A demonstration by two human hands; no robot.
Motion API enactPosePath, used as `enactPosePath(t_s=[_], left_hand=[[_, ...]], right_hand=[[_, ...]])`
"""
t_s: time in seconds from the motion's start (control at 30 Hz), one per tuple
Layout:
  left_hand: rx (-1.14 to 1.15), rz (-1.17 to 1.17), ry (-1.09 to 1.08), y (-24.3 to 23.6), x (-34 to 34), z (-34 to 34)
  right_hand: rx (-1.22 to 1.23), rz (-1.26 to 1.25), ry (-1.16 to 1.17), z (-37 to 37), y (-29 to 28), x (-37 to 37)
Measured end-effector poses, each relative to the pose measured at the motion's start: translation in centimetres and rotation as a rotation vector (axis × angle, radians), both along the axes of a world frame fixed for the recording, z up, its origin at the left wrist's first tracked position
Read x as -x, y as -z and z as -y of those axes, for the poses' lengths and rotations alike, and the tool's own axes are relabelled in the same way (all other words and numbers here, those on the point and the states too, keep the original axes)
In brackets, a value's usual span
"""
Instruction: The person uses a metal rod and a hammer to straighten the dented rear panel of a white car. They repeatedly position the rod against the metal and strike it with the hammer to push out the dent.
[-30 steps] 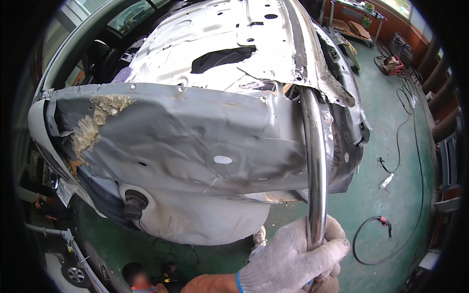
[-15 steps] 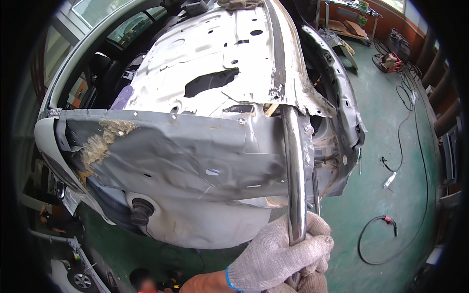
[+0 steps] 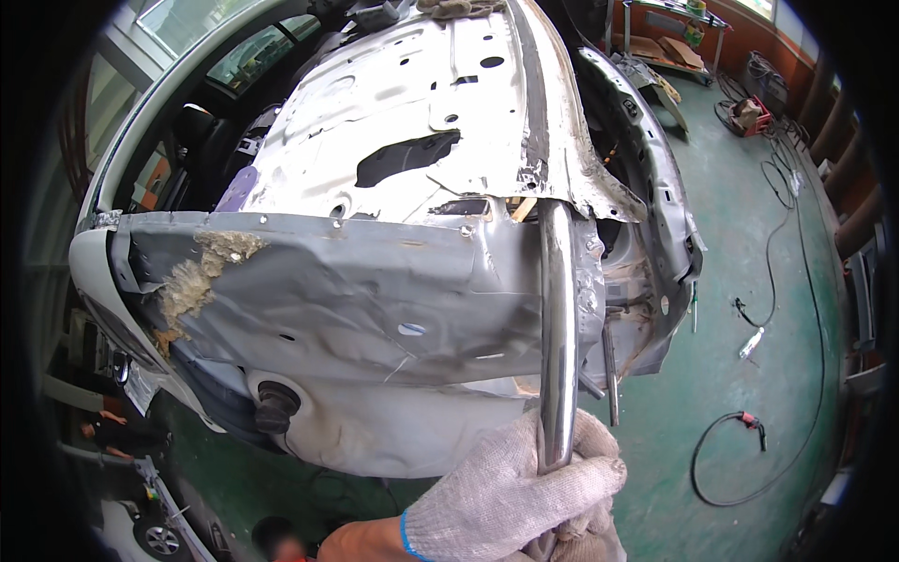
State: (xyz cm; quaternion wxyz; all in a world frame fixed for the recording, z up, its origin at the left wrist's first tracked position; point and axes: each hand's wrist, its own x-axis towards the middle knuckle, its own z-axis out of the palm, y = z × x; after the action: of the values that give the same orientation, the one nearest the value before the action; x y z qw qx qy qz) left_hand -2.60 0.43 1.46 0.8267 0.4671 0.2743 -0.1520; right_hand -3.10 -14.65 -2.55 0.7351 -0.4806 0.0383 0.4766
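My left hand [image 3: 515,487], in a whitish knit work glove with a blue cuff, is closed around a shiny metal pipe [image 3: 559,328] near its lower part. Just below it my gloved right hand [image 3: 585,543] shows only in part at the bottom edge, its fingers wrapped on the pipe's lower end. The pipe's upper end goes under the torn edge of a white sheet-metal panel [image 3: 375,94] on a stripped car body. Behind the pipe is a dented grey metal panel [image 3: 375,290] with yellowish foam on its left part.
Two thin metal rods hang right of the pipe, the longer rod [image 3: 611,375] nearer the side frame [image 3: 670,187]. Hoses and cables [image 3: 749,496] lie on the green floor. One person [image 3: 122,433] is at far left; another person's head [image 3: 276,536] shows at the bottom.
My hands and the pipe's lower end have shifted slightly left. The longer thin rod's lower end now shows clear of my glove. My grip stays closed.
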Motion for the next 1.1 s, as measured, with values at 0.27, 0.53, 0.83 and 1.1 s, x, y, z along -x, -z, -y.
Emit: enactPosePath(t_s=[0.27, 0.53, 0.83, 1.1], left_hand=[[-0.049, -0.099, 0.013, 2.0, -0.6, 0.2], [-0.123, -0.004, -0.037, 1.9, -0.9, 1.2], [-0.159, -0.038, -0.077, 1.0, -0.6, 1.9], [-0.239, 0.013, -0.123, 2.4, -0.5, 2.2]], right_hand=[[-0.127, 0.144, 0.32, -2.0, 1.8, 1.7], [-0.172, -0.102, 0.051, 0.0, 2.3, 0.4], [-0.176, 0.026, 0.037, 0.4, 1.2, 0.9], [-0.186, 0.151, -0.04, 0.5, 4.0, 0.8]])
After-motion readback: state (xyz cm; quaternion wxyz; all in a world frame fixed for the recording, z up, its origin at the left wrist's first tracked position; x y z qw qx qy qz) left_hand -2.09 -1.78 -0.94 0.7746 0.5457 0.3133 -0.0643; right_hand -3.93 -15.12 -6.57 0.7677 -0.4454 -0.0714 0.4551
